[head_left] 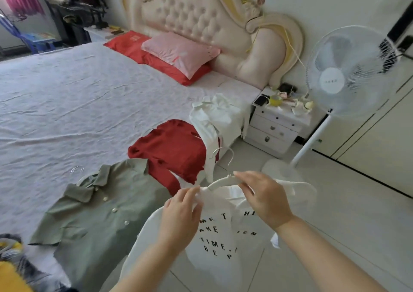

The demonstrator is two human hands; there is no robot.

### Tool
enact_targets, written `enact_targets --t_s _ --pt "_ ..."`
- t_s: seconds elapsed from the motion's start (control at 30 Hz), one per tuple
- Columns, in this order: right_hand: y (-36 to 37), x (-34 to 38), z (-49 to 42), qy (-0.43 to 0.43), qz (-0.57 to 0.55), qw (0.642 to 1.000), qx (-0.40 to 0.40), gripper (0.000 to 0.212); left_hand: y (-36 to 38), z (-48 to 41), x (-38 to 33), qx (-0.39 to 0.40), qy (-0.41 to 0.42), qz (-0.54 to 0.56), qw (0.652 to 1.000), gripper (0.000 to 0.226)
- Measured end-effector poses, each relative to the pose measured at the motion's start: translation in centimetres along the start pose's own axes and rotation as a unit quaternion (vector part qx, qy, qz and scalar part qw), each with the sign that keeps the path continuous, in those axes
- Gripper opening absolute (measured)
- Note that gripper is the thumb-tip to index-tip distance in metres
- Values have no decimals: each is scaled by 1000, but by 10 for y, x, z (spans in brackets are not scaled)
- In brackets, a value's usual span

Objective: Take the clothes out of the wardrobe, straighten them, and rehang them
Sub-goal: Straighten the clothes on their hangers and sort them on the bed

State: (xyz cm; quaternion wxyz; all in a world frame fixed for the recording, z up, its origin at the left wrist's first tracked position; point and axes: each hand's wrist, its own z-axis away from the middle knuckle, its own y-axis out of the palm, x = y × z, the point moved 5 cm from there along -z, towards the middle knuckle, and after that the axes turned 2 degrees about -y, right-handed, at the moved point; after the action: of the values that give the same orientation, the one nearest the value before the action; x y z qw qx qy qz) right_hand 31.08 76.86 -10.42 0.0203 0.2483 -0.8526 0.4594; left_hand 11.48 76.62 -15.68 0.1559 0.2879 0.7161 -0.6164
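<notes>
A white T-shirt with black lettering (pixel 220 235) hangs in front of me on a white hanger (pixel 225 181). My left hand (pixel 181 213) pinches the shirt's shoulder fabric at the hanger's left end. My right hand (pixel 263 197) grips the hanger near its hook. Three garments lie along the bed's near edge: a green buttoned shirt (pixel 98 220) with a hanger at its collar, a red top (pixel 172 150), and a white shirt (pixel 218 121).
The bed (pixel 67 103) with a pale sheet fills the left. A white nightstand (pixel 277 128) cluttered with small items and a standing fan (pixel 339 83) stand to the right. Wardrobe doors (pixel 380 135) run along the right wall. Tiled floor lies below.
</notes>
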Motion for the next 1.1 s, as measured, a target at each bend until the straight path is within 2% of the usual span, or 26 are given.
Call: enact_targets --t_s 0.23,0.57,0.83,1.1 --pt "-16 -104 -34 -5 16 1000 -8 36 62 -68 -51 39 -9 28 999 56" --pt "22 -263 -131 40 41 998 10 34 149 -227 -90 78 50 43 995 58" --pt "75 -364 -226 76 4 995 64 29 191 -352 -96 100 23 31 994 57" --pt "143 -451 -325 8 -54 994 97 37 237 -467 -86 93 -42 21 995 59"
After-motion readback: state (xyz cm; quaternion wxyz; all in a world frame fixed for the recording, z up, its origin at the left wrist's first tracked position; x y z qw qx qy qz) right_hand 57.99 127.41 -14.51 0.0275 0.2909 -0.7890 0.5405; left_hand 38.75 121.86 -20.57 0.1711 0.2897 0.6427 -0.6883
